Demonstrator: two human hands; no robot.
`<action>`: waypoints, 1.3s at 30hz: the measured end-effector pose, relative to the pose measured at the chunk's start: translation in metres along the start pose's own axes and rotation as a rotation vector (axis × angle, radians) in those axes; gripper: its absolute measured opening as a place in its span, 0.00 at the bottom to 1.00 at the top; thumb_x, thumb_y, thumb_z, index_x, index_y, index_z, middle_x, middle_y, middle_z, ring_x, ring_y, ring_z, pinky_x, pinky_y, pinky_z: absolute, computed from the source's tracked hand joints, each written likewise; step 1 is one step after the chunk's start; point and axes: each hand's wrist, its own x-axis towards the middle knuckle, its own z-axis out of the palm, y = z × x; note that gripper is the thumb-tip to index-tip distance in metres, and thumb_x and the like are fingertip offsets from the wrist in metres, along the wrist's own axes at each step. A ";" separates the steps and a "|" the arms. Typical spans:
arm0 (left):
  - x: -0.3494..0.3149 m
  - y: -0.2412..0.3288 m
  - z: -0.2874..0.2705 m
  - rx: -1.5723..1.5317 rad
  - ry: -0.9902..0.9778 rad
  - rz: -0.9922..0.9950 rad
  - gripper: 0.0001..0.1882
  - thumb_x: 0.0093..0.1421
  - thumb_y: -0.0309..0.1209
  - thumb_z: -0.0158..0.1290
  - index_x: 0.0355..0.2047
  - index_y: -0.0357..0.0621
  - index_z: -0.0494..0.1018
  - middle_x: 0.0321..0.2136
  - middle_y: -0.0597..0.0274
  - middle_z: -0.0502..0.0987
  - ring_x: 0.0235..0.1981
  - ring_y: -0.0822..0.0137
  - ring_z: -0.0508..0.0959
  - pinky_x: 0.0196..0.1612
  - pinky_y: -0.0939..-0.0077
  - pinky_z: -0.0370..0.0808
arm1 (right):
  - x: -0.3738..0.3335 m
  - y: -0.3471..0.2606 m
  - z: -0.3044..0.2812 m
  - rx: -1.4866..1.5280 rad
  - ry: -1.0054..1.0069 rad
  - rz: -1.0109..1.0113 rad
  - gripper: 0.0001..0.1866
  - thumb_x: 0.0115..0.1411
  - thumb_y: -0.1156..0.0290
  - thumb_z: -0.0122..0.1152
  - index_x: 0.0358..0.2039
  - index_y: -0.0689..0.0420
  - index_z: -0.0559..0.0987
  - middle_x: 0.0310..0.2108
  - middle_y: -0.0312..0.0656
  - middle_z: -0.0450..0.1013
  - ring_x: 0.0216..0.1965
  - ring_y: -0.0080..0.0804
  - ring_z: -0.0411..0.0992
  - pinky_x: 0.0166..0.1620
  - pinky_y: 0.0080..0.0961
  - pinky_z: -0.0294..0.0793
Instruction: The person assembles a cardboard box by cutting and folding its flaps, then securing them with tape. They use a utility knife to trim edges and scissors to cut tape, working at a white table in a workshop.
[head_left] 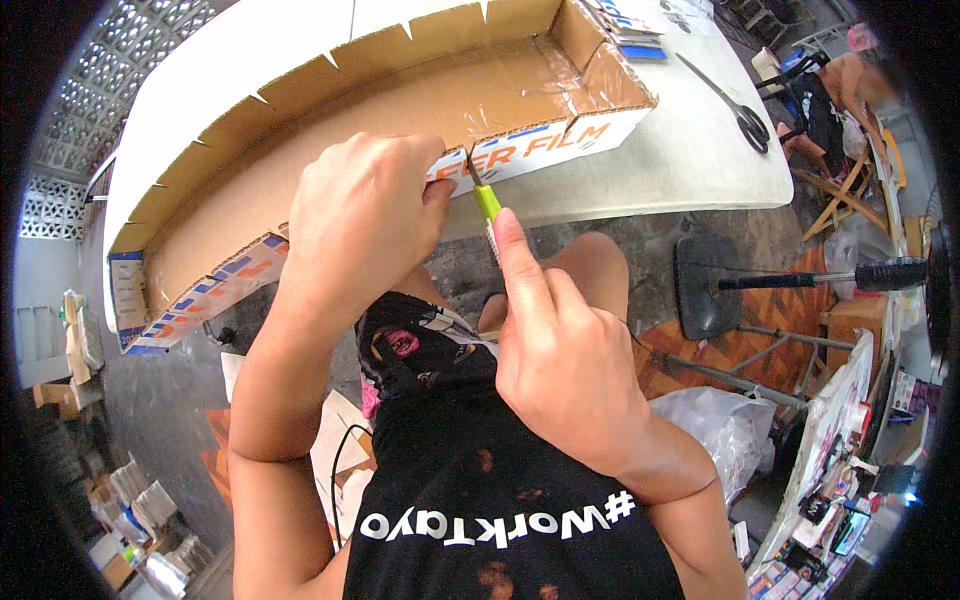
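A long, shallow cardboard box (340,150), white with orange and blue print outside and brown inside, lies open on the white table. Several slits are cut into the top edge of its far wall. My left hand (365,205) is closed over the box's near wall, its fingertips partly hidden. In my right hand (560,350) is a small knife (487,203) with a lime-green handle, my forefinger stretched along it. Its thin blade touches the near wall just right of my left hand. Clear tape covers the box's right end.
Scissors with black handles (750,130) lie on the white table (700,175) to the right, near a stack of printed card (635,30). A stand fan's black base (705,285) is on the floor at right. Another person (850,90) sits beyond the table, far right.
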 end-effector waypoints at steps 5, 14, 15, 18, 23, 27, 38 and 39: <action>0.000 -0.002 -0.001 0.008 0.004 0.050 0.10 0.53 0.35 0.63 0.30 0.42 0.80 0.24 0.45 0.79 0.29 0.42 0.80 0.34 0.51 0.75 | 0.005 -0.004 -0.008 -0.024 -0.050 0.003 0.36 0.57 0.80 0.57 0.68 0.64 0.63 0.27 0.52 0.73 0.25 0.54 0.76 0.31 0.47 0.78; 0.011 -0.005 -0.002 -0.048 -0.039 0.031 0.09 0.53 0.34 0.61 0.29 0.40 0.80 0.25 0.44 0.79 0.30 0.41 0.80 0.34 0.53 0.76 | 0.014 -0.001 -0.010 -0.084 -0.076 -0.014 0.37 0.57 0.77 0.59 0.68 0.64 0.64 0.27 0.53 0.73 0.26 0.55 0.76 0.31 0.48 0.78; 0.012 -0.003 -0.002 -0.062 -0.085 0.010 0.09 0.53 0.33 0.61 0.29 0.41 0.80 0.25 0.44 0.79 0.30 0.42 0.80 0.34 0.53 0.76 | 0.013 -0.001 -0.009 -0.089 -0.084 -0.009 0.37 0.57 0.77 0.59 0.68 0.64 0.64 0.27 0.53 0.73 0.26 0.55 0.76 0.31 0.48 0.78; 0.014 -0.007 0.002 -0.068 -0.062 0.021 0.09 0.54 0.35 0.60 0.29 0.43 0.81 0.26 0.43 0.80 0.31 0.40 0.81 0.36 0.50 0.78 | 0.010 -0.002 -0.007 -0.108 -0.094 0.000 0.37 0.57 0.76 0.59 0.68 0.64 0.64 0.27 0.54 0.73 0.25 0.55 0.75 0.31 0.48 0.78; 0.009 -0.006 0.007 -0.062 0.022 0.063 0.10 0.53 0.37 0.60 0.31 0.45 0.83 0.25 0.43 0.80 0.32 0.40 0.81 0.37 0.49 0.79 | 0.014 -0.001 -0.006 -0.117 -0.077 -0.036 0.37 0.57 0.76 0.59 0.68 0.65 0.64 0.25 0.53 0.73 0.24 0.55 0.75 0.31 0.47 0.78; 0.009 -0.007 0.003 -0.033 -0.064 0.019 0.08 0.52 0.36 0.59 0.29 0.48 0.82 0.25 0.46 0.80 0.31 0.41 0.81 0.36 0.50 0.79 | 0.018 -0.002 -0.013 -0.130 -0.106 -0.046 0.35 0.58 0.75 0.58 0.67 0.67 0.65 0.24 0.55 0.74 0.24 0.54 0.75 0.31 0.47 0.78; 0.009 -0.007 0.005 -0.036 -0.033 0.037 0.08 0.53 0.32 0.62 0.28 0.40 0.80 0.25 0.44 0.78 0.29 0.42 0.80 0.33 0.54 0.76 | 0.019 -0.002 -0.016 -0.151 -0.131 -0.045 0.34 0.58 0.74 0.58 0.66 0.67 0.65 0.25 0.56 0.76 0.25 0.55 0.77 0.33 0.46 0.79; 0.010 -0.008 0.005 -0.048 -0.026 0.050 0.09 0.53 0.32 0.63 0.29 0.39 0.80 0.25 0.43 0.78 0.29 0.41 0.80 0.33 0.54 0.76 | 0.020 -0.002 -0.015 -0.146 -0.119 -0.035 0.35 0.57 0.74 0.58 0.66 0.67 0.65 0.25 0.56 0.76 0.25 0.55 0.77 0.33 0.46 0.79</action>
